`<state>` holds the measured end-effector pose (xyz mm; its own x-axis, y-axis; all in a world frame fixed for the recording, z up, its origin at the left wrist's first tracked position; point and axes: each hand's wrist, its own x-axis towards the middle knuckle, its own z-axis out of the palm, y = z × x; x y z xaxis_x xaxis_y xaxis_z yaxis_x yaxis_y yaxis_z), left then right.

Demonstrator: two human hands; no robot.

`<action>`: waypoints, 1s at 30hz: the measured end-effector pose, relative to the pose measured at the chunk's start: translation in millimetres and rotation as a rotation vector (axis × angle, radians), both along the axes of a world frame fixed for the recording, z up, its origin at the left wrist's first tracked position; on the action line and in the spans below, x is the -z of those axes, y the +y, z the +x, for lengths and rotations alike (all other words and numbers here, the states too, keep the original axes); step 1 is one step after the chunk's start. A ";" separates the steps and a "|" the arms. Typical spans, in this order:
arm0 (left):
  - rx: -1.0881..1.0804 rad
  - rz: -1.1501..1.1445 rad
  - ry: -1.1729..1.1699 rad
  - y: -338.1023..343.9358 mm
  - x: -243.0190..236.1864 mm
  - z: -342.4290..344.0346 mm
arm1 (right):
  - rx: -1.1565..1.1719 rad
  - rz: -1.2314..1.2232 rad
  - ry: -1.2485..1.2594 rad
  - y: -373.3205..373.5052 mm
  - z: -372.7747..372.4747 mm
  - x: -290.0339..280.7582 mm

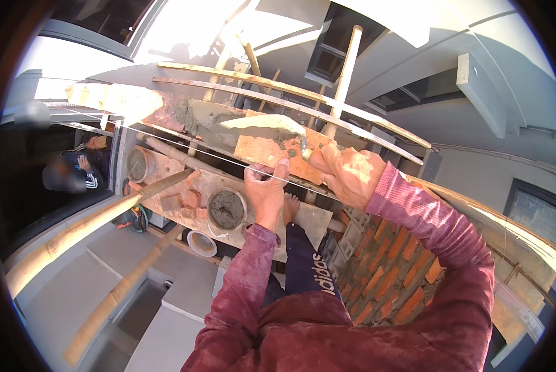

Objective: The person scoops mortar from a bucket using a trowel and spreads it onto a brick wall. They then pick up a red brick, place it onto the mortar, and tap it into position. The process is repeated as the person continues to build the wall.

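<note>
My right hand point(351, 170) is closed around the handle of a trowel point(269, 127). Its long blade, coated with grey mortar, reaches leftward over an orange brick point(265, 149) on top of the wall. At the brick's near edge is my left hand point(267, 189), fingers partly curled and thumb apart from them, the thumb tip against the brick's side. A taut white string point(210, 150) passes right by this hand; whether the fingers touch it I cannot tell. Grey mortar point(188, 118) covers the wall top left of the brick.
Below the wall, a plank platform point(309, 223) carries a bucket of mortar point(226, 209), another bucket point(140, 163) and broken brick pieces point(191, 198). My bare foot point(291, 208) stands there. Bamboo poles point(73, 242) cross at left and behind the wall. A person point(67, 173) is at the left window.
</note>
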<state>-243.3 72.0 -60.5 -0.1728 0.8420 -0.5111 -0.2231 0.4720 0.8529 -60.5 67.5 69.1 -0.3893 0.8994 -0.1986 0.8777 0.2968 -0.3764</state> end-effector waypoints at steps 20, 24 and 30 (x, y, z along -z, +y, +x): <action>0.100 -0.015 0.081 -2.3 5.5 -11.4 | 0.145 0.029 0.261 -29.7 24.3 -6.6; 0.122 0.001 0.102 -2.2 1.0 -10.5 | 0.253 -0.111 0.080 -61.8 39.3 -2.0; 0.117 -0.019 0.081 -1.8 3.8 -9.4 | 0.192 -0.213 -0.006 -60.1 40.2 -0.9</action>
<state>-252.7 70.3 -64.3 -0.1149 0.8491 -0.5155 -0.0966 0.5070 0.8565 -20.4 7.4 70.0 -0.2140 0.8945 -0.3925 0.9126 0.0398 -0.4069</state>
